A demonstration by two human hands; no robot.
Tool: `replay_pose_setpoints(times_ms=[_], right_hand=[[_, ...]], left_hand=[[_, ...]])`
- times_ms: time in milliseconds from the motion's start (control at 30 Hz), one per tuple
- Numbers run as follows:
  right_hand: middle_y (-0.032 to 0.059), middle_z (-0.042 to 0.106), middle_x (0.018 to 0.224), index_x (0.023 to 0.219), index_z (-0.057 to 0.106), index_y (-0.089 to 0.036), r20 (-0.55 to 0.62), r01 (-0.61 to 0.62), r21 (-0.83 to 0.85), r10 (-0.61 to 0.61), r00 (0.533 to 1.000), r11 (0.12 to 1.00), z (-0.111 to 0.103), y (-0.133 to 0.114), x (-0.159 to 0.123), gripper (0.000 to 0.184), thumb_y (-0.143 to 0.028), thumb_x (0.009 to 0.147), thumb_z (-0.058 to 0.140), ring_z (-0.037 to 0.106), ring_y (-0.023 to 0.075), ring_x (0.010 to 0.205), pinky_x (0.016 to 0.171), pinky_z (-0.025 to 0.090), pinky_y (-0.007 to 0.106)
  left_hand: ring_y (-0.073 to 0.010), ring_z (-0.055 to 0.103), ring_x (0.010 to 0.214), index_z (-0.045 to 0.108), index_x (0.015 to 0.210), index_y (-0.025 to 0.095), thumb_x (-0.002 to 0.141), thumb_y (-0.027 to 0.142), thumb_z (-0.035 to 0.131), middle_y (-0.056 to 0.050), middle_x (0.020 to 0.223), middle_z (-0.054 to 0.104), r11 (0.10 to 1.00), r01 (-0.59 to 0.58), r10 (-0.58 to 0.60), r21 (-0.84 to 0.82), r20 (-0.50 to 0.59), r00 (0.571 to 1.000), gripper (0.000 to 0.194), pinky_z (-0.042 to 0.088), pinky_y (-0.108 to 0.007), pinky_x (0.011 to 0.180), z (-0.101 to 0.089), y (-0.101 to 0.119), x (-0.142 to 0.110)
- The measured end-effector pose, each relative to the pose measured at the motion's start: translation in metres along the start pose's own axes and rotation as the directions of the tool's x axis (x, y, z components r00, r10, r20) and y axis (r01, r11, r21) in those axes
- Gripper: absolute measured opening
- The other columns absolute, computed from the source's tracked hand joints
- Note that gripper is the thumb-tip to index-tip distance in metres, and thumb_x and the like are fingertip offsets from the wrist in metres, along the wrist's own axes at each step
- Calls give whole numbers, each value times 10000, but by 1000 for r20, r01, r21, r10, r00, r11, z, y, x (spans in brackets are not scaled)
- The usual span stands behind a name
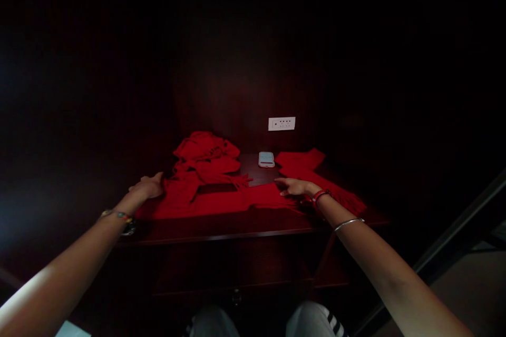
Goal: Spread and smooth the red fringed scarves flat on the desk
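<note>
A long red scarf [221,201] lies stretched flat across the front of a dark wooden table [221,231]. My left hand [148,187] rests on its left end with fingers stretched out flat. At the scarf's right end lies my right hand [294,186], fingers extended and pressed on the cloth. Neither hand grips anything. A beaded bracelet is on my left wrist; a red band and a silver bangle are on my right.
A heap of crumpled red scarves [205,155] sits at the back left. Another folded red scarf [312,171] with fringe lies at the right. A white phone [266,159] lies at the back middle, below a white wall socket [281,124]. My knees show below the table.
</note>
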State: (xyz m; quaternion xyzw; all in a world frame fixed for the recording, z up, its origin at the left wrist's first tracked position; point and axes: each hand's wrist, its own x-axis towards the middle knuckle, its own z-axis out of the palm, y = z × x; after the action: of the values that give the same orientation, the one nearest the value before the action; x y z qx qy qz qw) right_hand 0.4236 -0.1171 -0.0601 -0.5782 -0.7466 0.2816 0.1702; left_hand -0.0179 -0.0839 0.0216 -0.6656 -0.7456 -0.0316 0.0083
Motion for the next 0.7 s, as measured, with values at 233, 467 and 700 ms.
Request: replay_pose_setpoints(times_ms=[233, 467, 700], right_hand=[[91, 606, 969, 1140, 479, -111, -73, 76, 137, -66, 995, 988, 5, -4, 4, 448, -113, 696, 542, 568, 147, 789, 732, 451, 280], [65, 626, 902, 1098, 483, -112, -211, 291, 470, -215, 954, 833, 28, -47, 15, 399, -138, 704, 543, 560, 129, 823, 815, 418, 298], [67, 583, 1019, 1106, 473, -181, -233, 241, 746, -96, 968, 621, 55, -65, 24, 509, 1, 632, 495, 550, 133, 919, 845, 419, 306]], left_hand=[[-311, 345, 1156, 368, 1252, 197, 752, 142, 403, -151, 1288, 351, 935, -326, 350, 140, -210, 913, 504, 312, -477, 881, 4, 88, -48], [-173, 580, 830, 505, 1092, 140, 824, 374, 369, -90, 949, 607, 646, -502, 606, -575, -14, 795, 382, 441, -261, 731, 45, 163, -78], [-74, 549, 521, 368, 1174, 184, 730, 336, 552, -33, 814, 597, 522, -99, 358, -847, 112, 927, 504, 384, -140, 424, 74, 195, -69]])
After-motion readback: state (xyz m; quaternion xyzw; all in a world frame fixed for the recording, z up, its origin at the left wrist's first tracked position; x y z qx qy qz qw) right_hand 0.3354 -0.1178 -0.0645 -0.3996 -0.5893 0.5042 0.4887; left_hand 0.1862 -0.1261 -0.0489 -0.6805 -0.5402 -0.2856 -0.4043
